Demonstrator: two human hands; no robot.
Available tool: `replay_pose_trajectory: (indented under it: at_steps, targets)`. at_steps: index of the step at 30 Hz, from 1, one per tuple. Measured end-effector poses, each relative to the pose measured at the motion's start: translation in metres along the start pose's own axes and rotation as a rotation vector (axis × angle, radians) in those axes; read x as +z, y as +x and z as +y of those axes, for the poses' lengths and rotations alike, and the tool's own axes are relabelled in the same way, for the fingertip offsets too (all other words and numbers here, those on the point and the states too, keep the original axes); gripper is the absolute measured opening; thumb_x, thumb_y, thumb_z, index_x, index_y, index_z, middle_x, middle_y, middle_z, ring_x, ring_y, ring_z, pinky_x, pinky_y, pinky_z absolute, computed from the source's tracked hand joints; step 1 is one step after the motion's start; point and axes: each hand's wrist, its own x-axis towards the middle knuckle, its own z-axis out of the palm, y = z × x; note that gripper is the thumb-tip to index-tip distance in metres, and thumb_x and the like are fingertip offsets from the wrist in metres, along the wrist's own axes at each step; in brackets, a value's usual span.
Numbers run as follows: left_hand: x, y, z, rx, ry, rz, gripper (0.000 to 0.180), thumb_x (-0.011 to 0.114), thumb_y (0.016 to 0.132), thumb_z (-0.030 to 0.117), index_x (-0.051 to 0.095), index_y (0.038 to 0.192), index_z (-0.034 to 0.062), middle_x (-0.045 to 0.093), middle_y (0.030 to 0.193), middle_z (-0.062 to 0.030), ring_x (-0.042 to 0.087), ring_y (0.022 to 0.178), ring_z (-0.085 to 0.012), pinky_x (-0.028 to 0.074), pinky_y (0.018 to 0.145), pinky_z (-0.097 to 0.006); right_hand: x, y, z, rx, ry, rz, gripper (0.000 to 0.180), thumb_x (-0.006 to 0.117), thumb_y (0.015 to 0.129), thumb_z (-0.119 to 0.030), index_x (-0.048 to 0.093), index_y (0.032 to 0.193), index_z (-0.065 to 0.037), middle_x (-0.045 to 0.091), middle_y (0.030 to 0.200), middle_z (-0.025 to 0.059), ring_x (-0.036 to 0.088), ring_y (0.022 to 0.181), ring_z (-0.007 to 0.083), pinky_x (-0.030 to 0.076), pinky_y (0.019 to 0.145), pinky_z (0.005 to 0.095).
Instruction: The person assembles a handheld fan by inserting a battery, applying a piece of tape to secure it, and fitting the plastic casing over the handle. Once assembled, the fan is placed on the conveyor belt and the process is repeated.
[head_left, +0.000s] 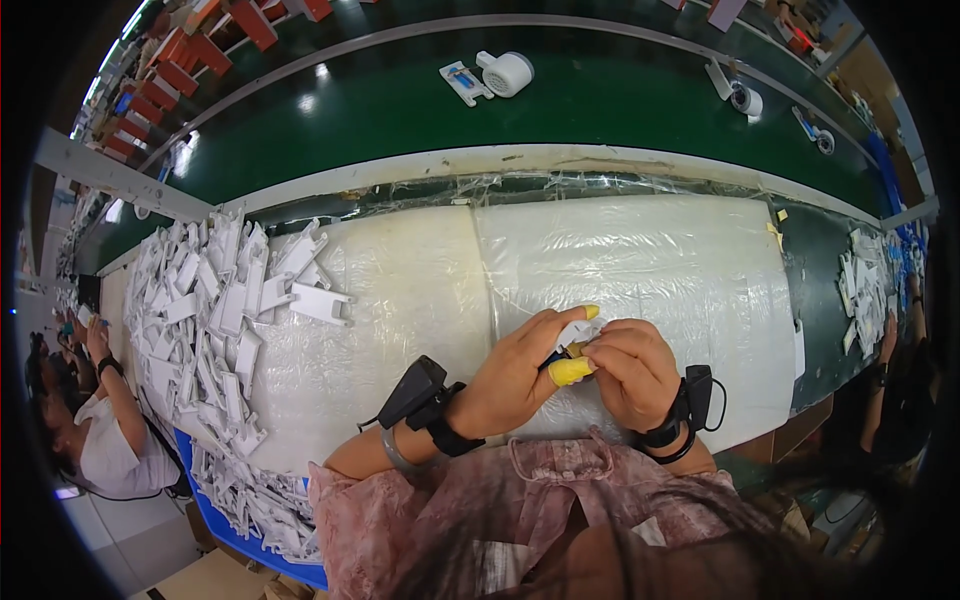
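My left hand (522, 362) is closed around a small white plastic part (574, 334) with a dark blue patch, held just above the padded table. Yellow covers sit on two of its fingertips. My right hand (637, 372) meets it from the other side, its thumb and fingers pinched together at the part's edge. A small brownish-yellow bit shows between the hands; what the right fingertips grip is hidden. To the left lies a large heap of white plastic plates (234, 307), with one plate (320, 304) at its right edge.
A blue bin (215, 520) of similar plates stands at the lower left. Beyond the padded table (640, 250) runs a green conveyor (380, 110) carrying a white round housing (507, 74) and a flat white piece (465, 84). Other people work at both sides; another white heap (866, 290) lies right.
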Motion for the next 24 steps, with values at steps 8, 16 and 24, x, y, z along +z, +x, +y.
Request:
replay_pose_trajectory:
  at_steps: [8,16,24]
  targets:
    - [0.001,-0.001,-0.004,0.03,0.002,0.006,0.048,0.061,0.087,0.01,0.046,0.132,0.002,0.057,0.103,-0.0172,0.058,0.088,-0.0302,0.046,0.081,-0.033,-0.001,-0.001,0.001,0.004,0.02,-0.017,0.031,0.071,0.059,0.005,0.067,0.089,-0.001,0.062,0.084,0.0096,0.062,0.076,0.0273,0.051,0.069,0.0349]
    - [0.004,-0.003,-0.002,-0.054,-0.093,0.006,0.044,0.06,0.092,0.013,0.046,0.132,0.0023,0.054,0.101,-0.0092,0.055,0.069,-0.0111,0.044,0.051,-0.022,-0.001,-0.001,-0.001,0.007,0.026,-0.012,0.031,0.07,0.058,0.007,0.067,0.088,0.0,0.062,0.084,0.01,0.061,0.075,0.0281,0.051,0.068,0.0354]
    - [0.001,-0.005,0.008,-0.27,-0.175,-0.064,0.041,0.052,0.088,0.004,0.047,0.129,-0.0002,0.055,0.103,-0.0191,0.057,0.092,-0.0369,0.047,0.08,-0.037,0.001,-0.003,-0.005,0.048,0.031,-0.022,0.031,0.067,0.065,0.015,0.061,0.091,0.0,0.061,0.088,0.0119,0.061,0.081,0.0305,0.052,0.071,0.0368]
